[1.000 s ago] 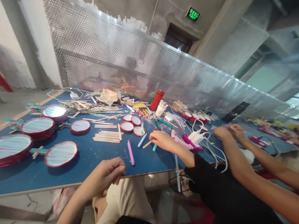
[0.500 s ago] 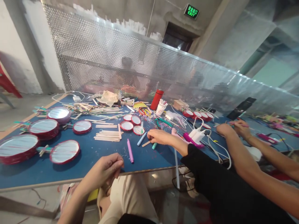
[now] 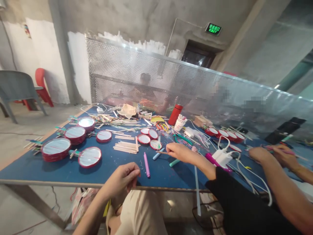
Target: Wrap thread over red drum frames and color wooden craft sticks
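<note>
Wooden stick [image 3: 161,152]: slim, plain, light brown, seen nearly edge-on, its free end pointing left.
Stick's place: over the bench [image 3: 117,169], crossing the view of a pale blue pen [image 3: 156,156]; whether they touch cannot be told.
Right hand [image 3: 179,152]: fingers pinching the stick's other end.
Left hand [image 3: 126,176]: at the near edge, fingers curled inward; cannot tell whether they grip anything.
Lilac pen [image 3: 146,164]: lying between the hands.
</note>
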Available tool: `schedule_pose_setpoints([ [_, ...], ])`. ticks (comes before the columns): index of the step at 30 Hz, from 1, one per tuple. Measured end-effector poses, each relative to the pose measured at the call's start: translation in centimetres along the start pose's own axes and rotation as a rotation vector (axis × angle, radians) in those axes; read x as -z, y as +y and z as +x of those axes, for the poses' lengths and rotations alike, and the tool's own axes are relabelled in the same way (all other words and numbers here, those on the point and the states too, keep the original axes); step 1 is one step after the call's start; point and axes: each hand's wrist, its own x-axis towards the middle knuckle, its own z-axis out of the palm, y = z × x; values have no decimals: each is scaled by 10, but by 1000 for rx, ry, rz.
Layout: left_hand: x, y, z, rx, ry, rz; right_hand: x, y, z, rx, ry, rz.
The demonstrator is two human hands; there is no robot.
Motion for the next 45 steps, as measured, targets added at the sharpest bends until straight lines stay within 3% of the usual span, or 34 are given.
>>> schedule_pose_setpoints([
  [4,-1,0,2,-59,93,-143,-7,-34,-7,59,136,265],
  [7,-2,1,4,-95,153,-256,-31,-78,-7,95,168,424],
  [10,0,-1,5,-99,188,-304,-59,-121,-8,106,175,466],
  [13,2,-5,6,-88,245,-299,-70,-141,-8,104,196,385],
  [16,4,-11,9,-85,314,-407,-61,-127,-8,91,205,179],
  [19,3,-14,10,-90,334,-493,-46,-92,-6,37,191,-101],
  [24,-1,-10,9,-65,299,-373,-41,-42,0,26,93,-447],
  [28,-4,-5,8,-24,255,-388,-49,-35,0,77,94,-560],
  [32,-3,-8,9,-34,267,-341,-46,-40,-4,81,201,-523],
  [36,1,-8,8,-143,377,-88,-32,-57,-16,10,418,-349],
  [39,1,-4,5,-101,395,-50,-27,-82,-28,-28,578,-108],
  [40,0,-2,4,-71,389,-78,-28,-93,-33,-24,642,65],
  [43,-2,-2,4,-66,385,-66,-45,-121,-41,18,870,865],
  [45,-3,-4,5,-114,402,13,-64,-133,-40,19,991,1146],
])
